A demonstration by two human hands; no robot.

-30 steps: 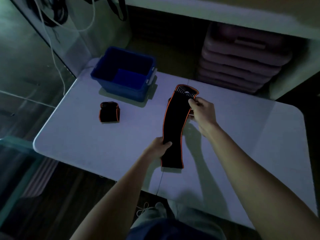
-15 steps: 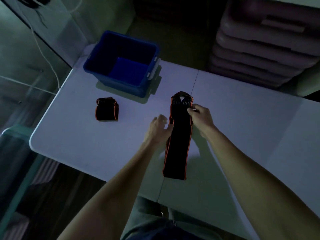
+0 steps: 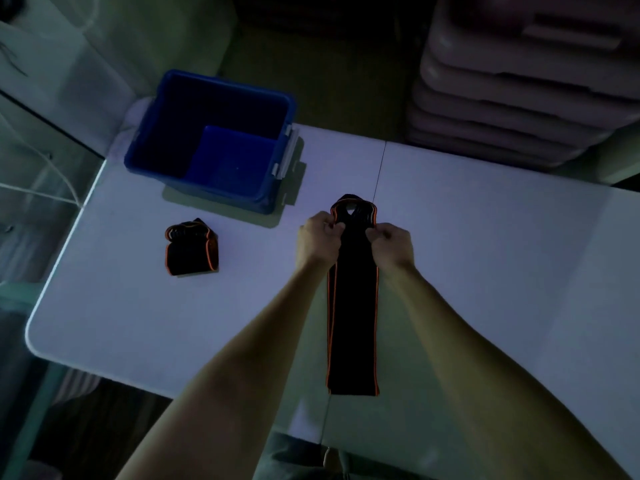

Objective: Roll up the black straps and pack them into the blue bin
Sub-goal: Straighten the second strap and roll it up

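A long black strap with orange edges lies flat along the white table, its far end folded over into a small loop. My left hand pinches the left side of that far end. My right hand pinches the right side. A second black strap, rolled into a bundle, rests on the table to the left. The blue bin stands open at the table's far left corner, and nothing shows inside it.
A stack of purple-grey plastic steps sits behind the table at the far right. A glass partition and pale cables run along the left. The table's near edge crosses just above my legs.
My left hand slid up the strap from its lower end to the far end beside my right hand. The strap now lies straight on the table, and my view has tilted down.
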